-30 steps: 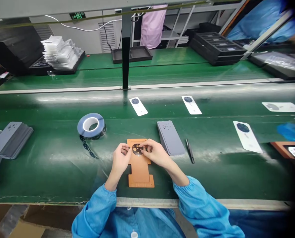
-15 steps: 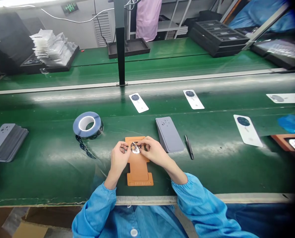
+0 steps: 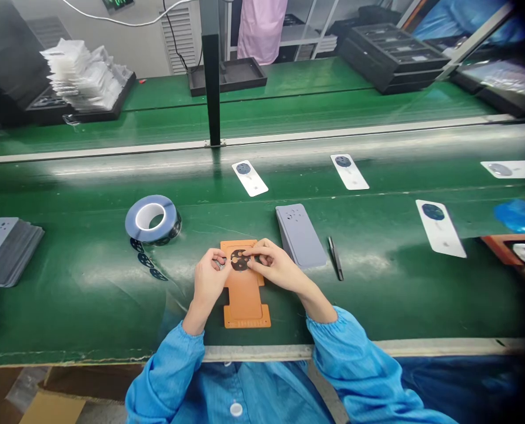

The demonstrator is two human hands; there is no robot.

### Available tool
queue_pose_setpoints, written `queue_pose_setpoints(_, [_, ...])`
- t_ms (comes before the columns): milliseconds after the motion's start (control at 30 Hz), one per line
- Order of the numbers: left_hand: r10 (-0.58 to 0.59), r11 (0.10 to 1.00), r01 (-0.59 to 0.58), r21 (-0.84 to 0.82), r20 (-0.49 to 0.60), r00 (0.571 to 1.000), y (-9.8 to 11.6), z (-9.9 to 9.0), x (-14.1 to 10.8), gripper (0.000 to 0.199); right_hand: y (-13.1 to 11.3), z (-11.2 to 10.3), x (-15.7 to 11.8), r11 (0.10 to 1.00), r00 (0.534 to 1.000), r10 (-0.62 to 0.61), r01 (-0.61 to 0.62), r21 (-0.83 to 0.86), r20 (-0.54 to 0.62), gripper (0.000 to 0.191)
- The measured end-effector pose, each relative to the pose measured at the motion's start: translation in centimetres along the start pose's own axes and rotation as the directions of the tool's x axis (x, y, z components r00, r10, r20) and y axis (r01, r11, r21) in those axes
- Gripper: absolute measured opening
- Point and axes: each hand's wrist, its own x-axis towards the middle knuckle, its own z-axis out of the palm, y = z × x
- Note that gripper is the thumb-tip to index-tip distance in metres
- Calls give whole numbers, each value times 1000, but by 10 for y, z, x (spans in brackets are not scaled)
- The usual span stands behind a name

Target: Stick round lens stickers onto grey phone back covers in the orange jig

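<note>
An orange jig plate (image 3: 245,300) lies flat in front of me. At its upper end is a round black sticker (image 3: 238,265) with several holes. My left hand (image 3: 208,278) is closed, with thumb and forefinger pinching the sticker's left edge and the other fingers curled in. From the other side, the thumb and forefinger of my right hand (image 3: 280,268) hold its right edge. Whether the sticker touches the jig, I cannot tell. Just beyond my right hand is a stack of grey phone-shaped panels (image 3: 304,235), with black tweezers (image 3: 335,259) beside it.
Left of the jig stands a blue tape roll (image 3: 152,221), its strip of black stickers (image 3: 145,259) trailing toward me. Another grey panel stack (image 3: 10,250) is at far left. White panels (image 3: 448,238) with dark discs lie beyond. A black post (image 3: 212,88) rises behind.
The sticker looked bright and shiny, tilted between my fingers; now it looks black and flatter over the jig. Both hands stay close to the same place. The whole view has shifted slightly.
</note>
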Motion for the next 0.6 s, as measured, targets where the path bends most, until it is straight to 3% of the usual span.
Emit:
queue_pose_setpoints(100, [3,1000,-3,3,0,1000,0,1,0,15,6,1,0,988,999,35,-34,149,-7,26])
queue_pose_setpoints(200, [4,1000,-4,13,-1,1000,0,1,-1,14,8,5,0,976,992,78,-56,209,-96,26])
queue_pose_setpoints(267, [5,1000,-5,0,5,1000,0,1,-1,14,7,6,-1,985,990,68,-47,169,-121,24])
queue_pose_setpoints(433, [-22,993,29,-113,66,998,-2,-4,3,16,3,6,-1,999,998,-31,32,7,-48,21])
queue_pose_setpoints(600, [-50,985,63,-158,86,995,1,-7,5,19,4,4,1,997,998,-50,49,-57,-30,22])
